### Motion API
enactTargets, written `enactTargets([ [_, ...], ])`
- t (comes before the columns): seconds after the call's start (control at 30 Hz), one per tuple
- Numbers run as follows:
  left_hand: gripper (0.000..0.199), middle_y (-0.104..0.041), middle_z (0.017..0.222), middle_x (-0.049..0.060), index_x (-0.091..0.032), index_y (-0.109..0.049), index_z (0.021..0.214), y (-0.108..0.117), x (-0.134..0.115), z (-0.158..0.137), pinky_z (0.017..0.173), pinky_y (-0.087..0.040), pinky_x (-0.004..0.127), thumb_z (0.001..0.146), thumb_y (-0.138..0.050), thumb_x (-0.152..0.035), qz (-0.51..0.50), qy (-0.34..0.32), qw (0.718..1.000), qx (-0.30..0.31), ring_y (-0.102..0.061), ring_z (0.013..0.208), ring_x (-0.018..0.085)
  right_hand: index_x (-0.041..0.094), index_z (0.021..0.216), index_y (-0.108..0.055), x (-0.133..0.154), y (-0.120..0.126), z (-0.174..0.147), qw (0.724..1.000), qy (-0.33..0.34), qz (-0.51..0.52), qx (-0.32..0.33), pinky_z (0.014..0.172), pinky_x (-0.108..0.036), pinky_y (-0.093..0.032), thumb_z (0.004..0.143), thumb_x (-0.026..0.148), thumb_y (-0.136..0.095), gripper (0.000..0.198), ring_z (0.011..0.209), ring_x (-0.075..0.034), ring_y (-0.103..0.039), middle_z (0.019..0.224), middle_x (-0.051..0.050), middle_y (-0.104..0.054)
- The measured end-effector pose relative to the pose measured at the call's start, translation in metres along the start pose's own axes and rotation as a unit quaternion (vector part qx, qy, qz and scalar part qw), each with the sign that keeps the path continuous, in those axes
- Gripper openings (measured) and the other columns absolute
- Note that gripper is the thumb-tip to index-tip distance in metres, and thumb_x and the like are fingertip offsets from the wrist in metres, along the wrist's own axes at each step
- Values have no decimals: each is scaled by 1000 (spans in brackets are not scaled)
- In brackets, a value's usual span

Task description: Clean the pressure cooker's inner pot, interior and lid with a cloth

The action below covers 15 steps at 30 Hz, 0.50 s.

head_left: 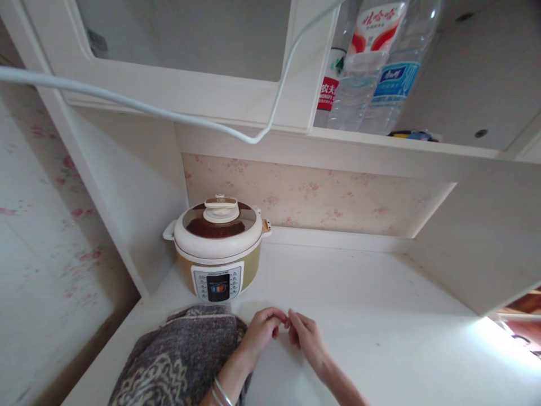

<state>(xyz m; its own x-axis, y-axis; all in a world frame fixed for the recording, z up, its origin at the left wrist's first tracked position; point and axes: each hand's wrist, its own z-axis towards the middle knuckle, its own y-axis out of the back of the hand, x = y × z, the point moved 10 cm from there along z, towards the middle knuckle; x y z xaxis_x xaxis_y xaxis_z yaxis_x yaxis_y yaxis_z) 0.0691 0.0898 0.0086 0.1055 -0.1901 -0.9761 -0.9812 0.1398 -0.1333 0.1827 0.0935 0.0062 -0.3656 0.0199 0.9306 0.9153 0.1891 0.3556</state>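
Above the white countertop (pixel 350 349), my left hand (pixel 265 330) and my right hand (pixel 306 336) meet at their fingertips. Both have curled fingers, the right with thumb and index pressed together against the left fingertips. Anything held between them is too small or hidden to make out. Under and beside my left forearm, which wears silver bangles (pixel 222 392), lies a dark grey cloth (pixel 186 352) with a pale swirl pattern. Just behind the cloth stands a white and green electric cooker (pixel 251 262), its lid on and its control panel facing me.
A white cable (pixel 169 115) hangs across the upper view. Overhead, a cabinet shelf (pixel 406 144) holds several plastic bottles (pixel 359 93). White side panels (pixel 477 237) and flowered wallpaper (pixel 313 194) enclose the counter. Reddish items (pixel 524 327) show beyond the right edge.
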Motion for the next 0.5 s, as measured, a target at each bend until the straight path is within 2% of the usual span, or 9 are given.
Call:
enactTargets([
  [0.03, 22, -56, 64, 0, -14, -66, 75, 0, 0, 1, 57, -34, 26, 67, -49, -25, -4, 1, 1000, -1, -45, 59, 12, 17, 71, -57, 10, 9, 10, 1000, -8, 24, -15, 48, -25, -31, 90, 67, -30, 59, 46, -12, -41, 49, 2, -47],
  [0.1, 22, -54, 62, -1, -14, -66, 74, 1, 2, 2, 56, -32, 26, 64, -49, -23, -7, 10, 1000, -3, -44, 56, 12, 17, 73, -58, 53, 31, 31, 998, 27, 19, -53, 50, -25, -33, 89, 65, -34, 56, 48, -12, -42, 51, 2, -48],
  [0.17, 22, -51, 57, -2, -14, -66, 74, 2, 6, 3, 55, -31, 26, 62, -49, -22, -1, 25, 1000, -4, -44, 55, 12, 17, 75, -59, 116, 49, 50, 992, 89, -27, -84, 54, -25, -36, 91, 62, -33, 54, 53, -13, -46, 56, 1, -51],
  [0.23, 22, -50, 55, -2, -14, -66, 75, 2, 9, 3, 56, -31, 26, 63, -49, -22, 0, 37, 999, -3, -45, 54, 12, 18, 80, -60, 190, 49, 66, 976, 169, -109, -82, 62, -25, -40, 95, 57, -31, 51, 63, -14, -52, 66, 0, -57],
  [0.3, 23, -50, 55, -2, -14, -66, 75, 2, 9, 4, 56, -31, 26, 64, -49, -23, -9, 36, 999, 0, -45, 54, 12, 19, 88, -60, 263, 32, 75, 937, 269, -210, -67, 72, -26, -42, 97, 53, -28, 48, 76, -14, -55, 81, -1, -61],
  [0.37, 23, -51, 56, -2, -14, -66, 75, 3, 8, 4, 55, -31, 26, 64, -48, -23, -21, 35, 999, 2, -44, 53, 12, 18, 103, -59, 323, -1, 77, 869, 374, -320, -46, 87, -30, -41, 99, 50, -26, 46, 97, -17, -54, 101, -5, -61],
  [0.43, 23, -51, 55, -2, -14, -66, 74, 4, 9, 5, 55, -31, 26, 64, -48, -24, -23, 43, 999, 1, -44, 52, 12, 18, 121, -52, 359, -35, 85, 807, 425, -408, -41, 96, -39, -37, 98, 55, -27, 50, 111, -23, -49, 120, -9, -53],
  [0.5, 23, -50, 54, -2, -15, -66, 73, 4, 11, 6, 54, -31, 26, 63, -48, -24, -19, 51, 999, -2, -43, 51, 12, 20, 133, -42, 376, -66, 100, 775, 426, -466, -24, 96, -46, -37, 96, 61, -25, 57, 117, -28, -45, 131, -12, -45],
])
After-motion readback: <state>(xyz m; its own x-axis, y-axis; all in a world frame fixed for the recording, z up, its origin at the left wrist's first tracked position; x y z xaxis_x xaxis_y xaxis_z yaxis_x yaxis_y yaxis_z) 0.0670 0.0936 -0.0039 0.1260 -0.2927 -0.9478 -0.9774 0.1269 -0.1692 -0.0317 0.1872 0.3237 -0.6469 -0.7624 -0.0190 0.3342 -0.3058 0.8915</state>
